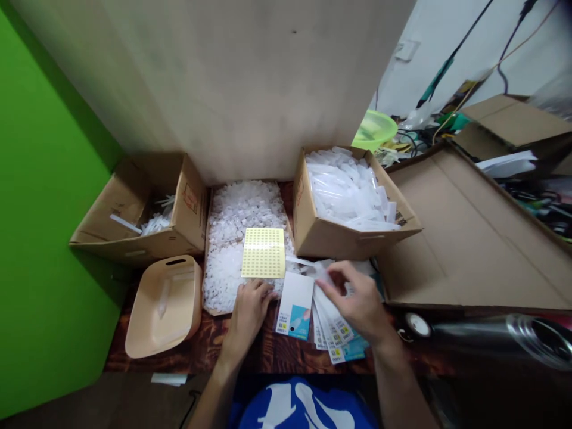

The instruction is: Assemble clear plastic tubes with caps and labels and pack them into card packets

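My left hand (pixel 251 308) rests at the near edge of a shallow cardboard tray (pixel 206 262) filled with small white translucent pieces (pixel 223 262). Its curled fingers lie at the lower edge of a yellow sticker sheet (pixel 263 253), thumb apart, and I see nothing held. With thumb and fingers, my right hand (pixel 357 298) pinches a translucent white plastic piece (pixel 320 271). Below that hand, several printed cards (pixel 333 328) are fanned out on the table. One white-and-blue card (pixel 295 307) lies between my hands.
A cardboard box (pixel 353 241) of clear plastic pieces stands behind my right hand. Another box (pixel 152 247) holds white sticks at left. A beige bin (pixel 185 298) contains a clear piece. Large cardboard (pixel 473 238) and a dark metallic cylinder (pixel 482 330) lie at right; a green panel (pixel 40 208) borders the left.
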Demonstrator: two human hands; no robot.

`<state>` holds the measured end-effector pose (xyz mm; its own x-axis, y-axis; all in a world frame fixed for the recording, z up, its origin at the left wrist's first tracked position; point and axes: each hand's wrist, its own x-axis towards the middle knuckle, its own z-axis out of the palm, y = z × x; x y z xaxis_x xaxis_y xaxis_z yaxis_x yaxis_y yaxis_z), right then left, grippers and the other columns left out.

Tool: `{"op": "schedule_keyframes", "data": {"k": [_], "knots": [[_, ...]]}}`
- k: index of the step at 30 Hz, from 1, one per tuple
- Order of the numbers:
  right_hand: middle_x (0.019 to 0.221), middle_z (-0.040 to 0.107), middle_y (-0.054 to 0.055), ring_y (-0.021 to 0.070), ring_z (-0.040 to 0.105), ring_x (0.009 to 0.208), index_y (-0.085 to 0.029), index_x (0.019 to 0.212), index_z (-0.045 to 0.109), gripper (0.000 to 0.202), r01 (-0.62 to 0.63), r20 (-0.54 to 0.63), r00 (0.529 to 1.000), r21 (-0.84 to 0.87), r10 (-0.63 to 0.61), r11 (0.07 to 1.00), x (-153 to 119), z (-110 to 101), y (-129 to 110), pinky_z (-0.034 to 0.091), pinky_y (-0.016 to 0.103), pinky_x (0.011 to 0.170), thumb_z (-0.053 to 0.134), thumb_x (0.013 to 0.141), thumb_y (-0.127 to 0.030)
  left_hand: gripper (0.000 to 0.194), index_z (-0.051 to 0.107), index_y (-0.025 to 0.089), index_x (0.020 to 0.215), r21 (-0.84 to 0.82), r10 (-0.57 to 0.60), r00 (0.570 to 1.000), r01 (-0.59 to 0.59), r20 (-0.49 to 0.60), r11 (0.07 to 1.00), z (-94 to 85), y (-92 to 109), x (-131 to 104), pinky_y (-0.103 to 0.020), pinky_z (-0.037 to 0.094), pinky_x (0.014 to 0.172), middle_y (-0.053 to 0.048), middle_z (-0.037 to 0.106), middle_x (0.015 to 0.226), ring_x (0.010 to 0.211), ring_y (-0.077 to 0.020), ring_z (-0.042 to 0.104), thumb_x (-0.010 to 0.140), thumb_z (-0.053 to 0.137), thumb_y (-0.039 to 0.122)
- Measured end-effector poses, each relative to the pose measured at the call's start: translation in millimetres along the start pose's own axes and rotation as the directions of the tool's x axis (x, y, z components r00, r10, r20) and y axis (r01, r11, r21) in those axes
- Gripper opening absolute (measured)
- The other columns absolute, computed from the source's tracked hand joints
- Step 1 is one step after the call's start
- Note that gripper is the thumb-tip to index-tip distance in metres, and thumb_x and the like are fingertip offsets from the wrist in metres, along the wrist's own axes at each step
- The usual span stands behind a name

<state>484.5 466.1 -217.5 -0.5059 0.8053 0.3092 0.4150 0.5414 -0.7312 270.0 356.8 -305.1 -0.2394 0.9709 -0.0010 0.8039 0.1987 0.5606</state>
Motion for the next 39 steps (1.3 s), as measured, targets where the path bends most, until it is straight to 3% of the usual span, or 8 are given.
{"op": "schedule_keyframes", "data": {"k": [4,7,15,20,27,35,39], "knots": [[0.082,0.067,0.002,0.0174,0.063,0.073,-0.020,0.097,0.066,0.008,-0.042,0.273,0.962,0.092,0.015,0.995,-18.1,32.6,9.2,0.048,0.027,0.069,0.066,0.094,-0.029,0.012,0.072,0.020,0.091,-0.101,0.037,0.998,-0.042,-0.049,0.994,2.9,0.0,0.1,-0.035,0.052,0.082,-0.007,0.072,0.093,0.088,-0.0229,0.068,0.095,0.060,0.020],[0.092,0.069,0.005,0.0203,0.066,0.084,-0.021,0.105,0.070,0.013,-0.063,0.344,0.939,0.144,0.009,0.988,-23.1,44.2,9.8,0.050,0.030,0.077,0.062,0.097,-0.027,0.016,0.070,0.019,0.094,-0.163,0.044,0.992,-0.063,-0.119,0.985,-1.8,6.0,-2.5,-0.034,0.053,0.079,-0.007,0.072,0.092,0.086,-0.0222,0.069,0.098,0.055,0.024],[0.095,0.066,0.005,0.0194,0.066,0.086,-0.025,0.112,0.074,0.020,-0.141,0.264,0.963,0.360,0.044,0.922,-19.7,50.4,6.9,0.052,0.030,0.077,0.059,0.099,-0.027,0.013,0.079,0.022,0.097,-0.533,-0.021,0.979,-0.094,-0.204,0.841,-35.1,31.8,-11.3,-0.027,0.057,0.076,-0.004,0.075,0.090,0.084,-0.0175,0.071,0.092,0.067,0.022],[0.097,0.067,0.005,0.0183,0.066,0.082,-0.025,0.112,0.073,0.020,-0.187,0.242,0.966,0.430,0.087,0.883,-19.9,48.8,5.2,0.053,0.030,0.074,0.060,0.099,-0.031,0.020,0.081,0.024,0.102,-0.634,-0.029,0.984,-0.090,-0.175,0.768,-45.2,40.6,-9.7,-0.026,0.058,0.073,-0.004,0.076,0.089,0.081,-0.0165,0.071,0.092,0.065,0.017],[0.095,0.069,0.006,0.0202,0.065,0.086,-0.022,0.109,0.072,0.018,-0.105,0.176,0.984,0.423,0.032,0.900,-18.1,51.3,-0.1,0.051,0.030,0.075,0.059,0.099,-0.029,0.005,0.080,0.022,0.080,-0.628,-0.134,0.968,-0.029,-0.211,0.778,-44.6,37.7,-5.2,-0.028,0.058,0.072,-0.004,0.076,0.080,0.077,-0.0185,0.071,0.082,0.076,0.021],[0.091,0.066,0.007,0.0218,0.064,0.084,-0.022,0.108,0.071,0.019,-0.014,0.072,0.997,0.421,-0.018,0.907,-17.5,54.3,-12.1,0.050,0.032,0.073,0.055,0.100,-0.025,0.009,0.079,0.021,0.077,-0.691,-0.217,0.950,0.001,-0.226,0.723,-33.7,44.7,-3.3,-0.030,0.060,0.068,-0.005,0.076,0.079,0.075,-0.0203,0.071,0.081,0.076,0.029],[0.090,0.066,0.007,0.0215,0.064,0.083,-0.023,0.109,0.071,0.020,0.013,0.066,0.997,0.411,-0.044,0.911,-13.6,55.8,-12.7,0.050,0.032,0.073,0.054,0.100,-0.024,0.007,0.080,0.021,0.080,-0.679,-0.176,0.948,-0.052,-0.263,0.733,-34.8,42.1,-3.2,-0.029,0.058,0.069,-0.004,0.076,0.079,0.075,-0.0193,0.071,0.082,0.076,0.027]]}}
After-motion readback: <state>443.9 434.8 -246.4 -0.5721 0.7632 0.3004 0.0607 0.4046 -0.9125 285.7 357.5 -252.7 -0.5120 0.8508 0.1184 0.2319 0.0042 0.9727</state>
